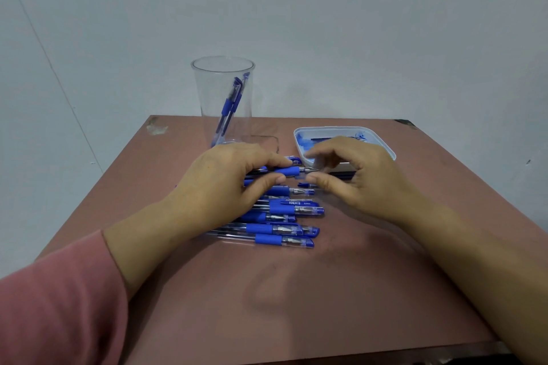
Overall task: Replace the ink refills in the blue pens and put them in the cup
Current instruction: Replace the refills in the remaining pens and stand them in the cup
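The left arm wears a plain dusty-pink long sleeve [56, 305], its cuff ending partway up the forearm, so the arm is bare from there down to the left hand [219, 184]. The fabric may be a soft knit, though blur at the corner of the view hides the weave. The right forearm [462, 249] is bare up to the picture's edge, as is the right hand [361, 184].
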Action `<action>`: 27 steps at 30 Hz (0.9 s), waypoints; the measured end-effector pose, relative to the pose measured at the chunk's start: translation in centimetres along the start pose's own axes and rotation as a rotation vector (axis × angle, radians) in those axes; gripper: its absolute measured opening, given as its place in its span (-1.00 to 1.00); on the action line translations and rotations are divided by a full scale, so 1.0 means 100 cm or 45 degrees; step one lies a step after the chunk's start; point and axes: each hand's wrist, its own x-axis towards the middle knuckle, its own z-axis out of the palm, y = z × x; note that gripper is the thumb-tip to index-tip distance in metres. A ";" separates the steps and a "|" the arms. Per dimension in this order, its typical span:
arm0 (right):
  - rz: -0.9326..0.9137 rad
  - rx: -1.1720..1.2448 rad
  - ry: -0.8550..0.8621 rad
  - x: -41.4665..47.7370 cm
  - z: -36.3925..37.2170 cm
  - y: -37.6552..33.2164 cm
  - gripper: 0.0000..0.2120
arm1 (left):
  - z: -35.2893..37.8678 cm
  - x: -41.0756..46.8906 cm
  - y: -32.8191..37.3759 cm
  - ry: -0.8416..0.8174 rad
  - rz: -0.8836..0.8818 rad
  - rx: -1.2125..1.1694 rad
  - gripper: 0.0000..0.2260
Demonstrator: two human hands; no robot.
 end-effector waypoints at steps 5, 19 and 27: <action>0.032 0.014 -0.037 0.002 0.001 0.002 -0.90 | 0.001 0.000 0.000 0.012 -0.021 -0.006 -0.77; 0.248 -0.275 -0.447 -0.003 -0.011 0.025 -0.87 | -0.002 0.000 -0.002 0.006 -0.141 -0.015 -0.76; 0.246 -0.277 -0.305 -0.003 -0.011 0.024 -0.95 | -0.003 0.001 -0.002 -0.022 -0.152 -0.024 -0.75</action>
